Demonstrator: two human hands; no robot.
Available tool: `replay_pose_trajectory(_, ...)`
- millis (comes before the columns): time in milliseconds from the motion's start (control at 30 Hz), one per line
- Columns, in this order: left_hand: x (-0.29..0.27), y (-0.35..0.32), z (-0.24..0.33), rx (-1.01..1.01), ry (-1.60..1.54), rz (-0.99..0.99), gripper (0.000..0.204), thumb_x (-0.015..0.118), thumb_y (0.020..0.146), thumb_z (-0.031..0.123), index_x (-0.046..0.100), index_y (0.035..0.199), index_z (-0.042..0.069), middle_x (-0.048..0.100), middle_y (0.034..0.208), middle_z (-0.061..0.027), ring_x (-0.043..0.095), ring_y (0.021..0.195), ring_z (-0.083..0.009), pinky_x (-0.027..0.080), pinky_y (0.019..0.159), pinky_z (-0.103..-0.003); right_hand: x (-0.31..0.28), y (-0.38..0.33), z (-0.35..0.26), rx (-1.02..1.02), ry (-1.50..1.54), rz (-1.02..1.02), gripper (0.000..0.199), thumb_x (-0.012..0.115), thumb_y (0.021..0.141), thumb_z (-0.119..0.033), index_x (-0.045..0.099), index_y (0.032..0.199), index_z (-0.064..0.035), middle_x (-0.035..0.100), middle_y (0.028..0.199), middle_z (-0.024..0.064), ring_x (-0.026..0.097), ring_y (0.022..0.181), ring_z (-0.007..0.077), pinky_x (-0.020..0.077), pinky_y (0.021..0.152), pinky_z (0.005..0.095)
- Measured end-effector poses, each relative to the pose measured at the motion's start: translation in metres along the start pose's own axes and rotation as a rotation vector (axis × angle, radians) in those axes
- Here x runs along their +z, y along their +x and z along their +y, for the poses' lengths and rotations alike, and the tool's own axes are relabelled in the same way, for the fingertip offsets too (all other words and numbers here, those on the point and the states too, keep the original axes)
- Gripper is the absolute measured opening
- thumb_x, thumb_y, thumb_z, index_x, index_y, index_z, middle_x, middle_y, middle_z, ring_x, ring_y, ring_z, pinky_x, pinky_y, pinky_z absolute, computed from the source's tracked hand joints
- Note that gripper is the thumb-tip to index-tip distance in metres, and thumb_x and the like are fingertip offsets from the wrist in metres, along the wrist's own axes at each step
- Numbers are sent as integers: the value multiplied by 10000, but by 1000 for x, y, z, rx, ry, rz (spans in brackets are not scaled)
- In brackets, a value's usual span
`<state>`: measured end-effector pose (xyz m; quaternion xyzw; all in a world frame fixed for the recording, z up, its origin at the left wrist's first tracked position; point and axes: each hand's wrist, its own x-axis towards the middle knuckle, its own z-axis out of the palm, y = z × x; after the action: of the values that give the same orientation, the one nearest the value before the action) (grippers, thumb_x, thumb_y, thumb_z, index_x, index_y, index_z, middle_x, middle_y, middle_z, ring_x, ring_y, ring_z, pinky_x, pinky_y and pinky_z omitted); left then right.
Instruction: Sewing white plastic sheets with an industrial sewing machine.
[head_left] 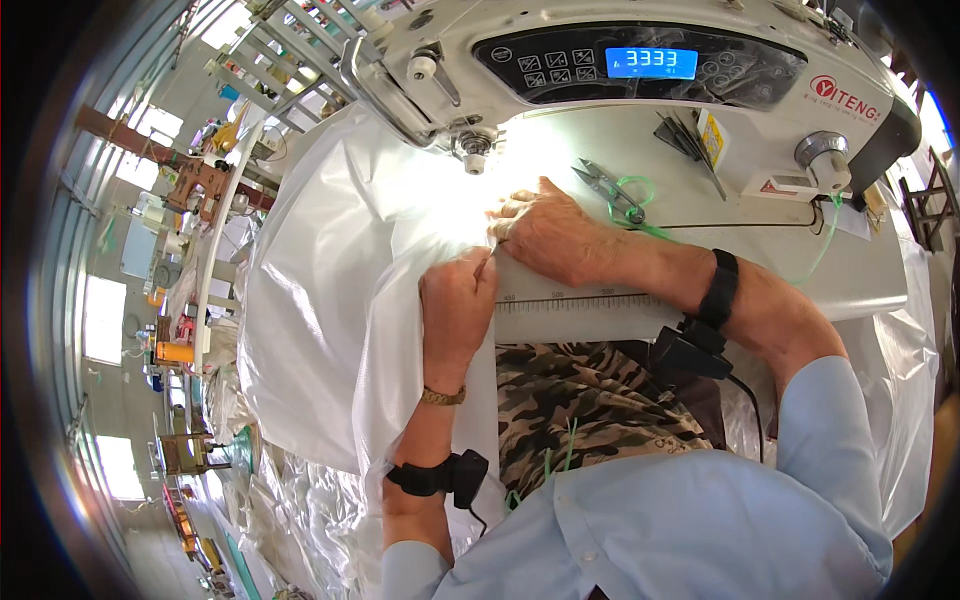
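A wide sheet of white, slightly shiny plastic-like fabric [310, 290] spreads over the left of the sewing table and hangs off its front. My left hand [458, 300] is closed on the fabric's edge, just in front of the lit needle area. Beside it, my right hand [545, 232] has its fingers bent down on the edge, close to the left fingertips; glare hides part of the fingers. The white sewing machine [620, 110] stands over both hands, its lamp washing out the needle and presser foot.
Thread snips [608, 190] lie on the table right of my right hand, with green thread [640, 187] around them. Several dark slim tools [690, 140] rest against the machine base. A ruler strip [570, 302] runs along the table's front. Crumpled plastic sheeting [310, 520] lies at the lower left.
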<state>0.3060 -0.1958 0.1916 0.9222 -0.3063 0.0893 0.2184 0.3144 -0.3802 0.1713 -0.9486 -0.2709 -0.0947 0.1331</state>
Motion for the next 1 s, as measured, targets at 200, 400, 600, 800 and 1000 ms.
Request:
replay_pose_trajectory(200, -5, -27, 53, 208, 97, 326, 57, 654, 845, 79, 675, 879, 38, 635, 738, -105, 578, 625, -302, 446, 590, -395, 2, -8, 0, -127, 32, 133, 238, 594, 837, -110, 690, 1037, -23, 610, 1257, 127, 598, 1117, 271, 455, 971, 392)
replay_pose_trajectory(400, 63, -134, 23, -139, -417, -624, 191, 626, 867, 73, 660, 1042, 3, 651, 1054, -193, 621, 948, -352, 510, 801, -389, -3, -1, -10, -133, 7, 90, 219, 603, 827, -133, 695, 1009, -53, 635, 1082, 79, 622, 1007, 224, 469, 897, 394)
replay_pose_trajectory(600, 107, -214, -128, -501, -28, -26, 376, 606, 902, 146, 582, 1236, -27, 590, 1227, -257, 527, 1194, -382, 407, 1038, -416, -8, -3, -12, -82, -68, -7, 228, 556, 859, -150, 698, 1020, -76, 629, 1034, 55, 612, 1001, 168, 455, 891, 395)
replay_pose_trajectory(800, 75, -224, -177, -356, 108, -151, 359, 609, 897, 139, 594, 1218, -20, 611, 1180, -242, 552, 1141, -378, 426, 1003, -423, 2, -8, -9, -125, -110, 70, 245, 542, 866, -132, 656, 1070, -60, 630, 1088, 30, 603, 1027, 150, 452, 878, 423)
replay_pose_trajectory(1000, 17, -204, -168, -194, 280, -314, 338, 612, 890, 130, 609, 1197, -13, 637, 1124, -225, 582, 1079, -373, 449, 960, -432, -1, -7, -7, -142, 1, 21, 273, 531, 884, -124, 619, 1126, -31, 590, 1176, 77, 612, 1061, 182, 438, 912, 473)
